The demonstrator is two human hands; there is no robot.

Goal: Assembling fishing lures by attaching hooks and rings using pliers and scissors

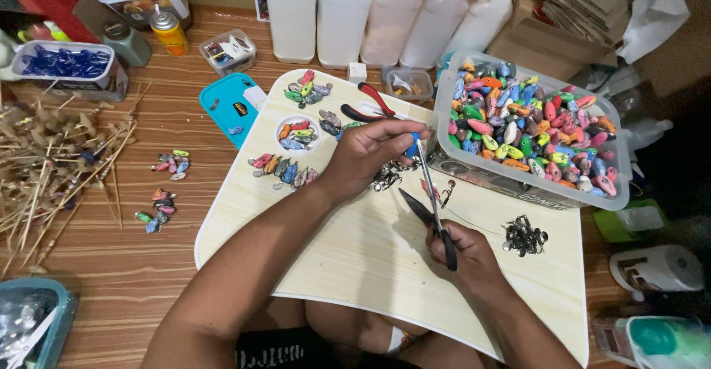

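On the pale lap board [355,258], propped over the knees, everything within arm's reach — sorted so that each small part can be picked without leaning. Against the far right edge, a clear plastic bin [621,163] heaped with small painted lures in many colours, touching the board and just beside the left hand. Near the board's top, little groups of finished lures [285,170] laid in rows and one round recess holding a few more, well apart from the working spot, presumably to keep done pieces clear. To the right, a dark heap of small metal rings or hooks [524,235], loose on the board, near the right hand. Red-handled pliers [374,104] set aside at the top, untouched.

Left hand [368,154]: fingers curled shut, pinching a small blue lure [412,147] at the fingertips, held above another clump of metal bits. Right hand [466,254]: closed round the black handles of slim pliers [435,213], nose pointed up toward the blue lure and meeting it or nearly so — contact too fine to tell. Off the board, on the wooden floor to the left, more lure clusters and a bundle of thin sticks [52,161].
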